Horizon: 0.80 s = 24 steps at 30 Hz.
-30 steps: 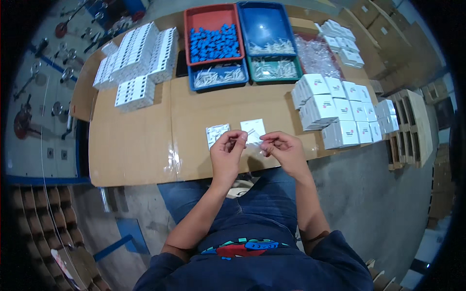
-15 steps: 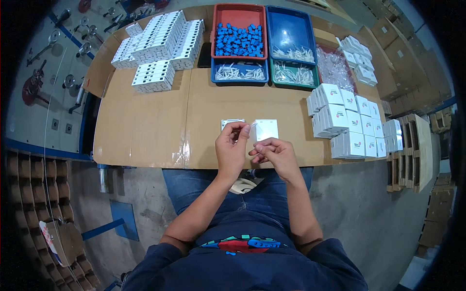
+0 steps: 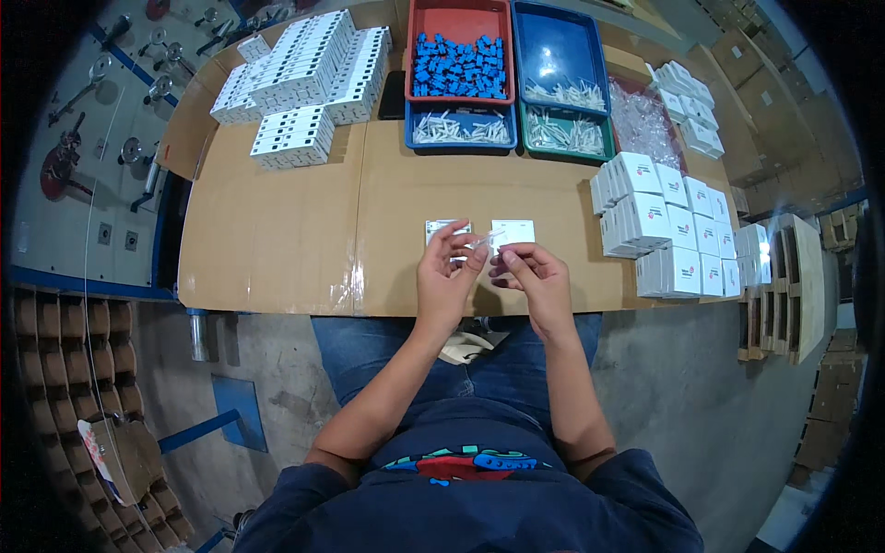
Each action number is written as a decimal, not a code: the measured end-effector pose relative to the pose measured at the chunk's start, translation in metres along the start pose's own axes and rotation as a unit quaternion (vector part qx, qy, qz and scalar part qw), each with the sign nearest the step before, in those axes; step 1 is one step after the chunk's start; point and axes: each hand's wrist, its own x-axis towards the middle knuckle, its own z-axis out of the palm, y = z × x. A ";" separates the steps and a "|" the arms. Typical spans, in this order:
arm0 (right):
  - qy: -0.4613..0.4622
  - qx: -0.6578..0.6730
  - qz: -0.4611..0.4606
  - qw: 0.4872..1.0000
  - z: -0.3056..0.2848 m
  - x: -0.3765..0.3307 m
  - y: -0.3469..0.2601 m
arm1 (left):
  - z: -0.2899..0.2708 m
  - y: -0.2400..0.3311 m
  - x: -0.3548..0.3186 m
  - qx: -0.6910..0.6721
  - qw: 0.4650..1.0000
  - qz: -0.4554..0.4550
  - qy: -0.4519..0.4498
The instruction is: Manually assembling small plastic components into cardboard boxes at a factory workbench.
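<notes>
My left hand [image 3: 449,275] is raised over the near edge of the table, thumb and fingers pinched on a small thin clear-white piece [image 3: 489,240]. Close on its right, my right hand [image 3: 539,284] has thumb and fingertips pressed together; whatever they hold, if anything, is too small to make out. Just beyond the left fingers lies a white square part [image 3: 433,227], mostly covered by that hand. A flat white square piece [image 3: 514,231] rests on the cardboard beyond the right fingers, its lower part hidden.
Cardboard [image 3: 277,221] covers the table. White switch-like units [image 3: 304,74] are stacked at far left. A red tray [image 3: 461,11] holds blue parts; a blue tray [image 3: 461,147] and a green tray [image 3: 567,157] hold thin white pieces. White boxes [image 3: 645,217] stand at right.
The thin piece now shows between my left fingertips. Both hands have shifted slightly right, and the view has moved a little.
</notes>
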 end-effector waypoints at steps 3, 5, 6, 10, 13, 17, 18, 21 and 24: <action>0.006 0.020 0.005 1.000 0.005 -0.002 0.003 | -0.008 -0.015 -0.001 -0.045 0.992 -0.102 -0.064; 0.014 0.033 0.023 0.999 0.006 -0.001 0.005 | -0.010 -0.019 0.000 -0.056 0.990 -0.102 -0.074; 0.015 0.033 0.024 0.999 0.006 -0.001 0.007 | -0.010 -0.020 0.000 -0.067 0.989 -0.104 -0.084; 0.001 -0.002 0.031 1.000 0.006 0.002 0.012 | -0.014 -0.016 0.006 -0.040 0.990 -0.107 -0.078; 0.008 -0.036 0.043 0.998 0.002 0.005 0.013 | -0.015 -0.020 0.009 -0.026 0.993 -0.093 -0.063; -0.029 -0.065 0.074 0.995 -0.015 0.017 0.019 | -0.022 -0.028 0.010 -0.041 0.993 -0.106 -0.042; -0.022 -0.066 0.073 0.995 -0.023 0.022 0.022 | -0.024 -0.028 0.009 -0.039 0.992 -0.118 -0.028; -0.060 -0.220 -0.003 0.974 -0.049 0.051 0.031 | -0.042 -0.046 0.006 -0.054 0.987 -0.150 -0.017; -0.032 -0.287 -0.054 0.956 -0.079 0.094 0.024 | -0.060 -0.061 -0.002 -0.045 0.984 -0.170 -0.011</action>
